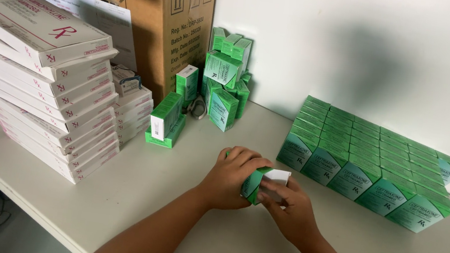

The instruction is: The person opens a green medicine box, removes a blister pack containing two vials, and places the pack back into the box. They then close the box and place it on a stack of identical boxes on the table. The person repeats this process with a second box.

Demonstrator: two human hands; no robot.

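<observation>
Frame center: left hand (230,175) wraps small green carton (256,182) w/ closed fingers, long axis running lower-left to upper-right, right hand (289,209) pinching its white end flap (278,177) from the right.

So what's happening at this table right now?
A person holds one small green carton in both hands: the left hand wraps its side, and the right hand fingers its white end flap. To the right, matching cartons lie in neat rows; a looser pile and stacked white boxes sit left.

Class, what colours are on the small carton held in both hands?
Green with a white end flap, seen in the head view.
</observation>
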